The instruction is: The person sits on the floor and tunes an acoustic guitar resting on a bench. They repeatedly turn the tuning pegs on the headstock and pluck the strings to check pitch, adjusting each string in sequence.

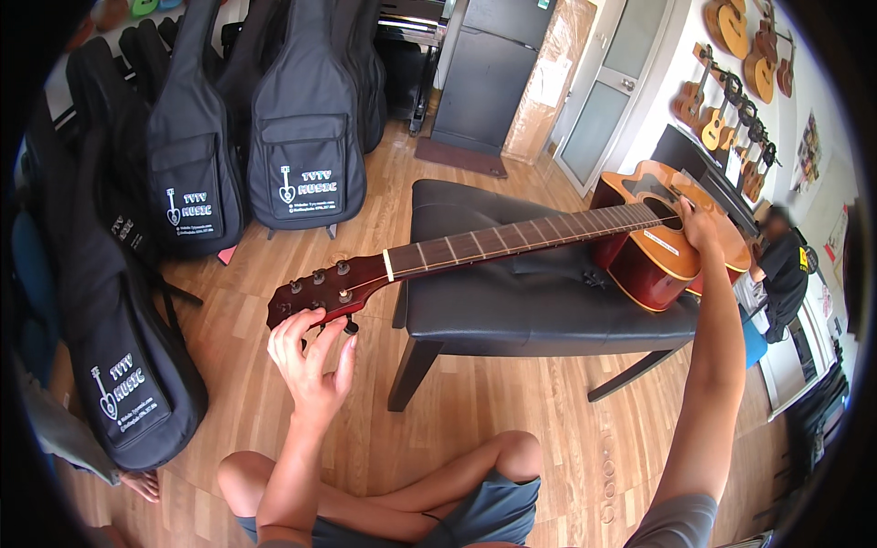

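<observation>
An acoustic guitar point(649, 260) with a sunburst body lies across a black padded bench point(530, 315), its dark red headstock point(301, 297) reaching past the bench's left end. My left hand point(315, 365) is at the headstock's near edge, fingers curled and thumb beside a black tuning peg point(351, 326); it appears to grip a peg there, partly hidden by the fingers. Over the guitar's top, beside the soundhole point(660, 208), my right hand point(702, 228) has its fingers drawn together near the strings. What they may hold is too small to make out.
Several black guitar bags point(306, 119) stand at the left, one leaning near me point(137, 365). A bare foot point(142, 484) shows at lower left. Guitars point(713, 128) hang on the right wall; below them is a person in black point(784, 274). My crossed legs point(411, 498) are in front.
</observation>
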A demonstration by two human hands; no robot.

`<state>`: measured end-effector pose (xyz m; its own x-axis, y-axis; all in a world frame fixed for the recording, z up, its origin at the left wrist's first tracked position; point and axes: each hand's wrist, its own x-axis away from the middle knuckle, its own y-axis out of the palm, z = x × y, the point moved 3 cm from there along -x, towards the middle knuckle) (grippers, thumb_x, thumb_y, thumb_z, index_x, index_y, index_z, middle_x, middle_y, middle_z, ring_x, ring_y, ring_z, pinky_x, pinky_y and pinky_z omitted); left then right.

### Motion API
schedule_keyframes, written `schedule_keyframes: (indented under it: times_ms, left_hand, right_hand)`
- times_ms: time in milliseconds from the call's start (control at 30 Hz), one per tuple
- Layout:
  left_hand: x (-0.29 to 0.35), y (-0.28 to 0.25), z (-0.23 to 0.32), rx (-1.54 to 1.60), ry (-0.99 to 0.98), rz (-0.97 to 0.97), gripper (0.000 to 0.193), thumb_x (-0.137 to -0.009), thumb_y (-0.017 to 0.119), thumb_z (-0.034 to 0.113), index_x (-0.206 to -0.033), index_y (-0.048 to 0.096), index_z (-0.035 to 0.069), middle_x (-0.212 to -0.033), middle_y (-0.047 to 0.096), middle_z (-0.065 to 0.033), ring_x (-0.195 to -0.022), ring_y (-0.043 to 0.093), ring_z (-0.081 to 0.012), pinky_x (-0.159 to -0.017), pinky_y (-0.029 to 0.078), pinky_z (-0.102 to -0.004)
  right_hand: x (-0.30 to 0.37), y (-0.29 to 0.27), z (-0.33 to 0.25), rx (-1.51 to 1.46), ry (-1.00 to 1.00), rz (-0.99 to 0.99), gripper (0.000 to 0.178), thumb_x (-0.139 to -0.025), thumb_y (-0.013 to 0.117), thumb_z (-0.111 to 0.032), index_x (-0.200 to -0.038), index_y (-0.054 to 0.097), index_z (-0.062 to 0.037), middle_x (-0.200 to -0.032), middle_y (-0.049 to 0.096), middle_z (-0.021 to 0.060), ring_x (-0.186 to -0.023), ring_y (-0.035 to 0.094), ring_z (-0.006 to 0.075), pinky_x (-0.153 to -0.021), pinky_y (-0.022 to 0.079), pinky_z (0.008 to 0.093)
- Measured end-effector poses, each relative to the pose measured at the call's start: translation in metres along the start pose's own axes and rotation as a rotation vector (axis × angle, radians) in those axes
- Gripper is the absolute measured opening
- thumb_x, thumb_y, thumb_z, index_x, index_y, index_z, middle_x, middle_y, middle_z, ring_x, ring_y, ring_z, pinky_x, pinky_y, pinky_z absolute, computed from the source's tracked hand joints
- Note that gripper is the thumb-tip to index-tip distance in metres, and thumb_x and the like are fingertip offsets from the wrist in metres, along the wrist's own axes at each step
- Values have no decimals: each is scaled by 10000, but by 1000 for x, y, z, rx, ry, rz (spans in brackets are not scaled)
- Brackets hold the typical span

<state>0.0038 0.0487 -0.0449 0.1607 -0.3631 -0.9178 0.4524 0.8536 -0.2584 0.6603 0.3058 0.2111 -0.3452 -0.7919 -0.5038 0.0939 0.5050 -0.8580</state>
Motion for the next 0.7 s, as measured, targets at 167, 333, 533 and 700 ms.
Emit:
schedule_keyframes:
  times_ms: [167,333,533,700]
  left_hand:
    - [0,-4,-1,-14,-3,-14,423,-757,852,68,-1156,722,122,-1283,633,-119,-1222,581,-338,-1058,402,-484]
    - [-2,-6,-3,-17,20,0,421,-747,862,71,-1144,735,131,-1285,635,-102,-1217,586,-328,-1045,404,-468]
    - [-3,-3,-2,19,10,-13,411,-766,859,76,-1155,738,123,-1286,632,-101,-1221,585,-327,-1048,404,-467]
    - [-1,-5,-2,-17,5,-4,437,-756,854,56,-1169,727,118,-1285,643,-111,-1228,591,-333,-1056,417,-473]
  right_hand:
    - [15,1,-12,88,76,55,1073,-959,350,-846,-1500,508,67,-1518,531,301,-1447,496,411,-1202,376,507]
    - [15,2,-14,63,69,27,1049,-943,364,-863,-1392,635,46,-1442,592,310,-1398,546,417,-1178,401,503]
    - [13,-3,-4,132,-30,108,973,-976,393,-813,-1108,765,77,-1166,696,357,-1205,654,474,-1067,485,513]
    - [36,-21,-43,169,-64,119,970,-961,411,-827,-1086,774,63,-1131,692,379,-1171,658,505,-1072,480,528]
